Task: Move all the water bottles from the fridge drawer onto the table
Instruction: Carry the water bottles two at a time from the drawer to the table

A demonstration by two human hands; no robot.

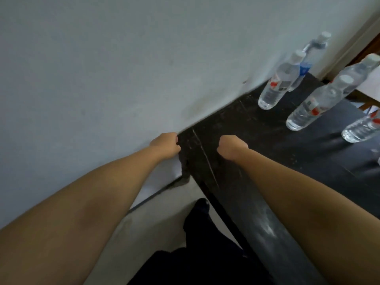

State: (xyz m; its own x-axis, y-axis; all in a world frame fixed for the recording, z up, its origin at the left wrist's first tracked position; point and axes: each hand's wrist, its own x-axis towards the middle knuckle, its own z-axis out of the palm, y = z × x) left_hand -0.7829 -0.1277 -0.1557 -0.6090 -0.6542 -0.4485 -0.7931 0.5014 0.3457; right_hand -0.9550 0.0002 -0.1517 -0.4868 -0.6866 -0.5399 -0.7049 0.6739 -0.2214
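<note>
Several clear water bottles stand on the black table [257, 136] at the right: one with a red label [277, 83], a blue-labelled one [306, 64] behind it, another red-labelled one [320, 101], and one cut off by the right edge [364, 128]. My left hand [166, 144] hovers at the table's near corner by the wall, fingers curled, holding nothing. My right hand [231, 148] is over the table's near end, fingers curled under, with nothing in it. The fridge drawer is out of view.
A pale wall [123, 68] runs along the table's left side. Below is a light floor [156, 223] and my dark trouser leg and foot [199, 223]. A wooden door frame [368, 44] shows at the top right.
</note>
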